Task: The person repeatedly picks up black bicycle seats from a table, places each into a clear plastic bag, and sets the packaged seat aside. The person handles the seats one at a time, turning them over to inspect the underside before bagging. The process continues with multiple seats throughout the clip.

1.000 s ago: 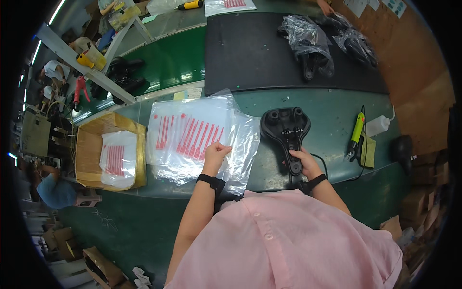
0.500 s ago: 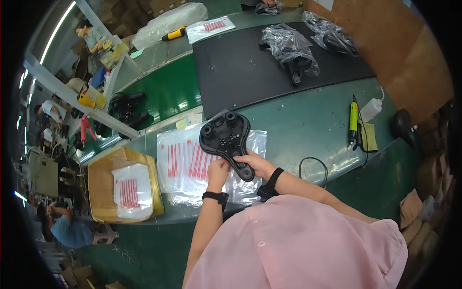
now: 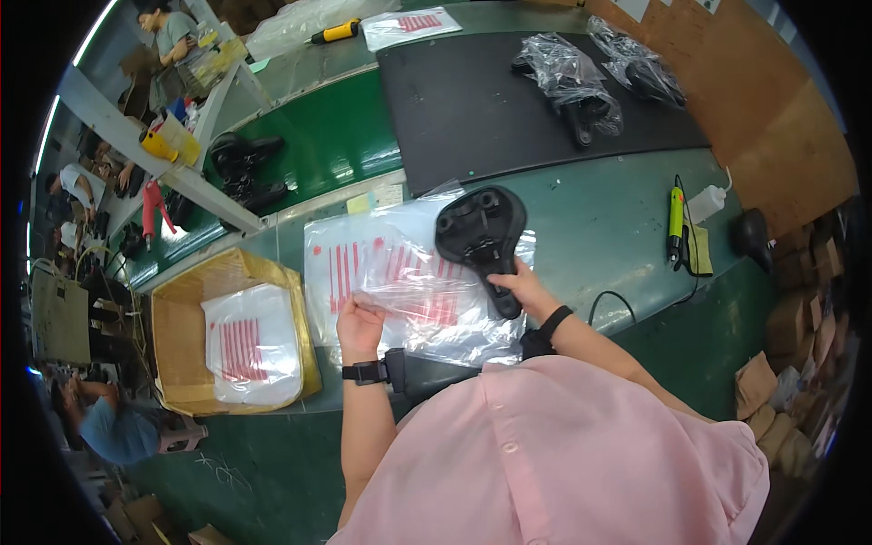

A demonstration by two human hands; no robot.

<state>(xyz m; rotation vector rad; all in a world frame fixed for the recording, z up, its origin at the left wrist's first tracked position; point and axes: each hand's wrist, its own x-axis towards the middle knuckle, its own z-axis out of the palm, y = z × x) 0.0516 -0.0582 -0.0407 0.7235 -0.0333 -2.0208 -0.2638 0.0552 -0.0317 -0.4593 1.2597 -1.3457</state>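
Note:
A black bicycle saddle (image 3: 481, 227) hangs over the bench, its underside with two round spring-like ends facing up and its narrow nose pointing toward me. My right hand (image 3: 527, 289) is closed around the saddle near the nose. To the left, my left hand (image 3: 361, 329) pinches the edge of a clear plastic bag (image 3: 413, 298), which stretches rightward under the saddle. Beneath it lies a stack of plastic bags with red print (image 3: 338, 250), flat along the near bench edge.
At left stands a yellow box (image 3: 173, 331) holding printed bags. A black mat (image 3: 454, 113) bears two plastic-wrapped saddles (image 3: 568, 82). A green electric screwdriver (image 3: 676, 218), a white bottle (image 3: 707, 203) and a cable (image 3: 613, 292) are at right. People work beyond the left-hand frame.
My right hand has carried the saddle to the right. My left hand has left the saddle's side and moved left, drawing out the edge of a clear bag.

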